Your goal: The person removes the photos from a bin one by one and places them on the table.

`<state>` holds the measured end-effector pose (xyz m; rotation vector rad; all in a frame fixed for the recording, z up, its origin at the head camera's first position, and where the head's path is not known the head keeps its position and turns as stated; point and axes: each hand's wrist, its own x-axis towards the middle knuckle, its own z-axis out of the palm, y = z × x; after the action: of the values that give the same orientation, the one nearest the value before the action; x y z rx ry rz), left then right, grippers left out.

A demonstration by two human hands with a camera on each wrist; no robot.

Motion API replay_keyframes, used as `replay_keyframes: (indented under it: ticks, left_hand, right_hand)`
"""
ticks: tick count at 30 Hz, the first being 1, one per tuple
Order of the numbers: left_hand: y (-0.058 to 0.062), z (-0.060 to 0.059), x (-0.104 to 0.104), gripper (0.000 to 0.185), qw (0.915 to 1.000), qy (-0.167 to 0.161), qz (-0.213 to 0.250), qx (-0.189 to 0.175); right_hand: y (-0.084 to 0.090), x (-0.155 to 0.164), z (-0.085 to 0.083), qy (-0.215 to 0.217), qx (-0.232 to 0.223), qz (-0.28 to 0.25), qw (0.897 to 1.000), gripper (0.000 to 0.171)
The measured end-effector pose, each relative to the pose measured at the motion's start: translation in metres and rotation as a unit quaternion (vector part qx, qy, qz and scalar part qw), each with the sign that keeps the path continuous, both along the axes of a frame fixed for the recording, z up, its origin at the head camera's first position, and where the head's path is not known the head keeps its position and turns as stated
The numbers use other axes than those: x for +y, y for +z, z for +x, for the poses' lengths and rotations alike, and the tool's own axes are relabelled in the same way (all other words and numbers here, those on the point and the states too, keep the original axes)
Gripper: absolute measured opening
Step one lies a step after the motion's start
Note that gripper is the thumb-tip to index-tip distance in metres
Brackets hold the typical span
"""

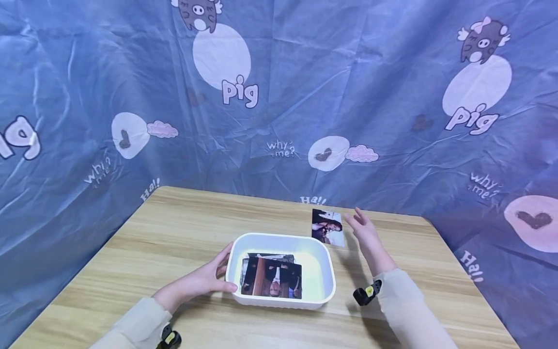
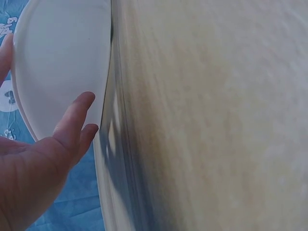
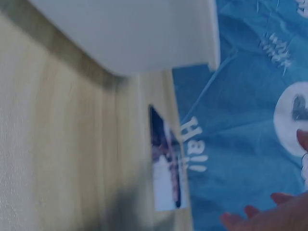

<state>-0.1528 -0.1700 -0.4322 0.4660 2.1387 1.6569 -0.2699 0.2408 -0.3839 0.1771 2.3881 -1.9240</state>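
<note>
A white plastic bin (image 1: 323, 291) with rounded corners stands on the wooden table. My left hand (image 1: 212, 277) holds its left end, thumb at the near corner of the rim and fingers against the outer wall (image 2: 60, 62). Inside the bin lie several photo prints (image 1: 279, 278), overlapping, the top one showing a person in dark clothes. Another photo print (image 1: 327, 228) lies on the table behind the bin's far right corner. Just right of that print, my right hand (image 1: 365, 236) hovers with fingers extended and holds nothing; only its fingertips (image 3: 233, 221) show low in the right wrist view.
The light wooden table (image 1: 174, 228) ends at a back edge close behind the loose print. A blue curtain (image 1: 279, 121) with cartoon pigs and lettering hangs around the table. Each wrist wears a black strapped device, such as the right one (image 1: 367, 292).
</note>
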Motion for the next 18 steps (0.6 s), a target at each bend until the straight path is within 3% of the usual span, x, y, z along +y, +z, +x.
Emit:
replay_keyframes:
  ticks: [5,10,13,18]
  left_hand:
    - [0.000,0.000,0.000,0.117,0.9999,-0.003,0.010,-0.001]
    - [-0.001,0.000,0.000,0.117,0.9999,-0.003,0.009,-0.004]
    - [-0.001,0.000,0.000,0.118,0.9999,-0.003,0.009,-0.005]
    - [-0.002,-0.001,0.000,0.118,0.9999,-0.007,0.014,-0.004]
  right_hand:
    - [0.005,-0.011,0.009,0.054,0.046,0.019,0.997,0.080]
    - [0.001,-0.027,0.021,0.124,0.088,0.039,0.988,0.079]
    - [-0.003,-0.038,0.029,0.178,0.118,0.037,0.976,0.077]
    - [-0.008,-0.054,0.040,0.274,0.151,0.050,0.949,0.075]
